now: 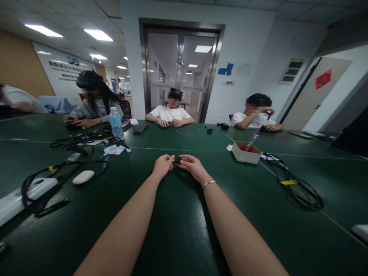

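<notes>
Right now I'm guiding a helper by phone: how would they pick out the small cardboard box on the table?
Start at the glass double door in the far wall and come down to the dark green table. To the right of the person's right hand sits the open cardboard box. It is the only brown thing there, with a red-tipped tool sticking out and black cables coiled to its right.

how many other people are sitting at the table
4. One at the far left edge, mostly cut off; one with long dark hair behind the water bottle; one in white before the glass doors; one in white at right. More may be out of frame.
</notes>
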`<state>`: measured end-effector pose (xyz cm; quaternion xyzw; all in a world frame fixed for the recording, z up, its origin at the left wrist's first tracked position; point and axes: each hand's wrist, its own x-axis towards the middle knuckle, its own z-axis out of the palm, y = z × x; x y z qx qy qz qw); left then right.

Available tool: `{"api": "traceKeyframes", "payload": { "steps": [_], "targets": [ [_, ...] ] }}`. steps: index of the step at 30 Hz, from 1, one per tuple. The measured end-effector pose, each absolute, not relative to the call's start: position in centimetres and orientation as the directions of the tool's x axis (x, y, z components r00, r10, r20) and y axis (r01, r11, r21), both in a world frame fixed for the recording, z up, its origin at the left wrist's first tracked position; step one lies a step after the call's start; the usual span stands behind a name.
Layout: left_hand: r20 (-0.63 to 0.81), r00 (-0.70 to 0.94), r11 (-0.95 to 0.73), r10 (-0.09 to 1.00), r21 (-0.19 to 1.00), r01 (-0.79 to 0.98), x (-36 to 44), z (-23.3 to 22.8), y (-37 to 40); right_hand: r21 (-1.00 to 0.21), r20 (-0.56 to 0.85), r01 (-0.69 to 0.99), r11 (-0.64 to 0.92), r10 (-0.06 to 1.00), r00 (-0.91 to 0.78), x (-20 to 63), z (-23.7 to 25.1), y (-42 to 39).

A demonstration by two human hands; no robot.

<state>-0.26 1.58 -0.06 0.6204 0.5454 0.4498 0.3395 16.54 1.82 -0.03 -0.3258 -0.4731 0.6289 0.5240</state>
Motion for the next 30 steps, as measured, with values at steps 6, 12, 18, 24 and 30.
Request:
{"api": "traceKeyframes", "payload": {
  "steps": [6,12,18,24,30],
  "targets": [
    [0.185,-0.024,-0.161,0.982,0.905,0.395,-0.11,0.05,1.29,-0.94,0.101,-0.342,0.009,0.962,-0.253,16.53,-0.16,1.72],
    [0.193,0.0,-0.183,0.981,0.929,0.323,-0.08,-0.16,1.5,-0.941,0.096,-0.338,0.01,0.967,-0.237,16.53,-0.05,1.66],
    [0.163,0.047,-0.169,0.986,0.963,0.208,-0.02,-0.02,1.63,-0.934,0.094,-0.357,0.007,0.97,-0.226,16.59,-0.02,1.64],
    [0.155,0.099,-0.168,0.983,0.976,0.14,0.0,0.35,1.33,-0.931,0.099,-0.366,0.009,0.969,-0.227,16.61,0.01,1.63],
    [0.151,0.081,-0.163,0.985,0.969,0.186,0.06,-0.28,1.67,-0.933,0.094,-0.359,0.01,0.972,-0.217,16.59,-0.11,1.67]
  ]
}}
